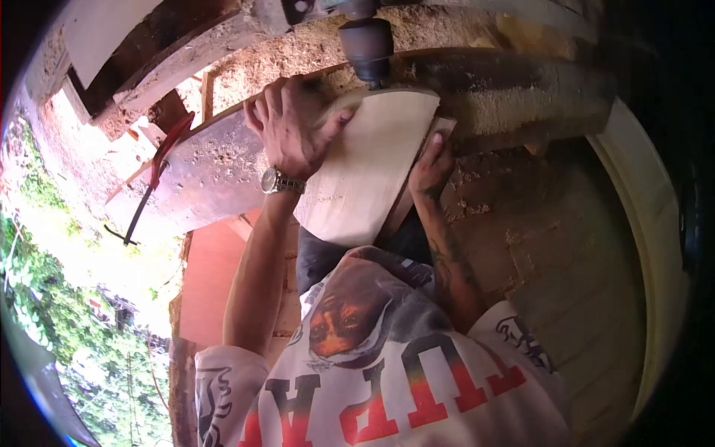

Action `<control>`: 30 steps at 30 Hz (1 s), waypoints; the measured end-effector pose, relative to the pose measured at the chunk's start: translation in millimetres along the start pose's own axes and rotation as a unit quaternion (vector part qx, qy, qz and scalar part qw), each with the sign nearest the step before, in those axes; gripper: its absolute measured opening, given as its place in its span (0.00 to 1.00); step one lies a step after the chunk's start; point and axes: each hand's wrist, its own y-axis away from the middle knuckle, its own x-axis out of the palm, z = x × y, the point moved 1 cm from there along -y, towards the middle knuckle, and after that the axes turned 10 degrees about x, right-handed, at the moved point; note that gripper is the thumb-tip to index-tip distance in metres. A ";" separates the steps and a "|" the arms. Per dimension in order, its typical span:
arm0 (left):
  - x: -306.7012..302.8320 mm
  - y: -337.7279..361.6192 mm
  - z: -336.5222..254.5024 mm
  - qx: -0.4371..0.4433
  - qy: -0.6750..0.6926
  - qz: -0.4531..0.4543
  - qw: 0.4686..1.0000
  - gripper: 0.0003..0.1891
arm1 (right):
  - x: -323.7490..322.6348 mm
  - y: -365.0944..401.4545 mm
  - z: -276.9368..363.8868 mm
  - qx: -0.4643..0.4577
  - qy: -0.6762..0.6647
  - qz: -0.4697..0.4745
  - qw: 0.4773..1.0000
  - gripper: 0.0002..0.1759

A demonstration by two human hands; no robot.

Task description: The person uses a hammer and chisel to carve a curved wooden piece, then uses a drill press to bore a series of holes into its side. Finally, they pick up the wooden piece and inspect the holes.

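A sawdust-caked bench (212, 175) spreads beyond the fingers. A pale wooden board (365, 182) sits between both hands, its far end touching a dark drum (366, 46) just above the fingertips. The left hand (290, 138) curls its fingers over the board's left edge. The right hand (430, 170) presses its closed fingers against the right edge.

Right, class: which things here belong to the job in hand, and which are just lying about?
In use: pale wooden blank, left hand, right hand, dark machine drum at the blank's end.
Lying about: red-framed tool, planks, sawdust.
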 end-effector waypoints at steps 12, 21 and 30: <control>-5.3 8.0 2.7 0.002 0.034 -0.033 0.999 0.54 | -4.5 7.1 4.8 0.059 0.000 0.051 0.997 0.24; 2.8 36.3 0.5 -0.058 0.025 -0.029 0.998 0.51 | -8.4 -7.0 5.9 -0.057 0.027 0.065 0.996 0.29; 12.9 60.6 -6.3 -0.127 0.029 -0.054 0.990 0.50 | -12.0 -19.1 19.7 -0.099 0.074 0.097 0.988 0.27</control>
